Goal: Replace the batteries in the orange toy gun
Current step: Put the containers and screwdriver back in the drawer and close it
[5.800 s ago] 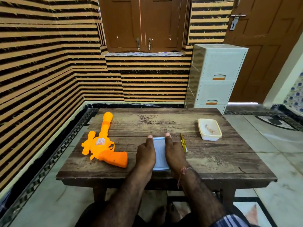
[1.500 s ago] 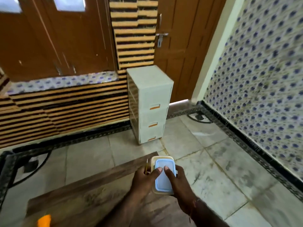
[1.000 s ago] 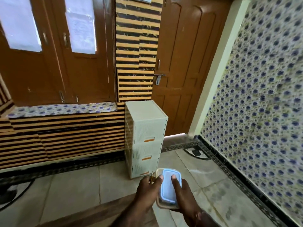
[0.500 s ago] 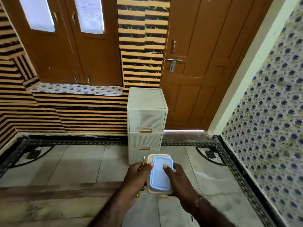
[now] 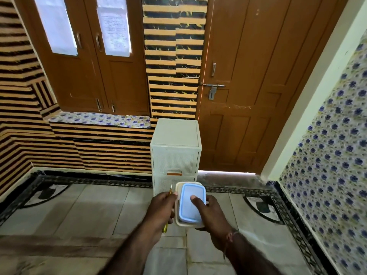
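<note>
left hand (image 5: 161, 207) fingers curled gripping one yellow screwdriver (image 5: 166, 225) | right hand (image 5: 213, 212) clasps one blue-lidded container (image 5: 191, 207), thumb on lid | one drawer cabinet (image 5: 175, 153) ahead

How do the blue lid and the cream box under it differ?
The blue lid is pale blue with a darker rim; the cream box is plain off-white. The lid looks smaller, so the box shows around it. The right hand thumb presses the lid. Both are rounded rectangles.
</note>
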`<state>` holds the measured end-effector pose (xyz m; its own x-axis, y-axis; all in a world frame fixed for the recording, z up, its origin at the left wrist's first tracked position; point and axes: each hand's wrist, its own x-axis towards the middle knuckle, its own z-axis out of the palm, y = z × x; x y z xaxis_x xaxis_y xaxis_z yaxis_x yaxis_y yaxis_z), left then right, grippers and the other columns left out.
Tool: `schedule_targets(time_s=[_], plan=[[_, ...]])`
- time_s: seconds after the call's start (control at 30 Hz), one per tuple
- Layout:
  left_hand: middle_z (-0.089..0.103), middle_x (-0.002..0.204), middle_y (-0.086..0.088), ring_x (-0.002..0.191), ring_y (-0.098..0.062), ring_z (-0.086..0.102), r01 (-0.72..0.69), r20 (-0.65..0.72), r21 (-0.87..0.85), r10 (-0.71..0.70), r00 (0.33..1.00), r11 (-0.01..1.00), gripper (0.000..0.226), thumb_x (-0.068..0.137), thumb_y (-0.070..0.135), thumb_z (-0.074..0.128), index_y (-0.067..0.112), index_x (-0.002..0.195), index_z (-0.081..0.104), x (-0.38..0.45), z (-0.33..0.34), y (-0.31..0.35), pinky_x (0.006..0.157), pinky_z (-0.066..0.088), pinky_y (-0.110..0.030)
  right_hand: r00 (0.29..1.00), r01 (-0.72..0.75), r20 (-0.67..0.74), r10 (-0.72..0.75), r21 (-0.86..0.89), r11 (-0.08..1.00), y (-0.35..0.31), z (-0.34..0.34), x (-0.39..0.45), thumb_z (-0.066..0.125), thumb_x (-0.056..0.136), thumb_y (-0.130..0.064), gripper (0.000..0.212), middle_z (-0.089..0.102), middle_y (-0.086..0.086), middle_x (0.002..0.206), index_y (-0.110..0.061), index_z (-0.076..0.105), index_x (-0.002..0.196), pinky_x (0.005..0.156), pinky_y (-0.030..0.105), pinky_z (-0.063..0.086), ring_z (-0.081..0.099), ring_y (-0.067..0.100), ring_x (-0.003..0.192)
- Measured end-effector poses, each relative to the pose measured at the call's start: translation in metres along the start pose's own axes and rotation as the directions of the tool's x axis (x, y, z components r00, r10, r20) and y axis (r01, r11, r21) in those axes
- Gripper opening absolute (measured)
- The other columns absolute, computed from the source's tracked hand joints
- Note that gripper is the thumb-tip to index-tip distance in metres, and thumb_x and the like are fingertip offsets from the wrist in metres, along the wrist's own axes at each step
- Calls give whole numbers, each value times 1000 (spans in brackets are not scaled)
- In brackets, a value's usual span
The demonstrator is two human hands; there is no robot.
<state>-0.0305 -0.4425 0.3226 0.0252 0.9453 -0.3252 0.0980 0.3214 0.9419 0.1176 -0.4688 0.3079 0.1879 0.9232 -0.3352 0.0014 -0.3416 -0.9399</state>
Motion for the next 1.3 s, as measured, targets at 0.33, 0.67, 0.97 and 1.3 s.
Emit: schedule_targets(time_s=[0.33,0.67,0.97,1.3], plan=[[49,67,-9,54,-16,42,-21,-38,-90,17,999,996,27,96,5,43,4,82,65,139,-7,58,48,34,-23,997,75,1,-75,68,995,-54,21,130,68,84,-50,43,67,2,113,-29,57,120,78,47,60,68,21,98],[69,63,-6,57,-20,63,31,9,-90,-30,999,996,34,93,6,45,6,72,73,295,2,106,55,46,-26,1000,1,-6,1,269,963,-90,40,285,76,73,-47,52,70,8,111,-28,60,119,74,47,59,69,30,99],[51,61,-11,50,-21,49,60,-208,-84,-76,975,995,19,92,-3,58,0,74,64,427,16,119,49,48,-29,995,-95,36,89,230,969,-104,23,438,75,79,-40,61,63,11,118,-28,45,131,80,52,59,67,33,100],[73,76,-9,81,-26,71,179,-304,331,-75,950,926,17,78,25,79,10,71,75,556,33,102,63,48,-25,990,-126,-61,129,60,990,-95,32,572,83,55,-59,105,58,8,126,-21,36,140,89,49,56,65,26,103]])
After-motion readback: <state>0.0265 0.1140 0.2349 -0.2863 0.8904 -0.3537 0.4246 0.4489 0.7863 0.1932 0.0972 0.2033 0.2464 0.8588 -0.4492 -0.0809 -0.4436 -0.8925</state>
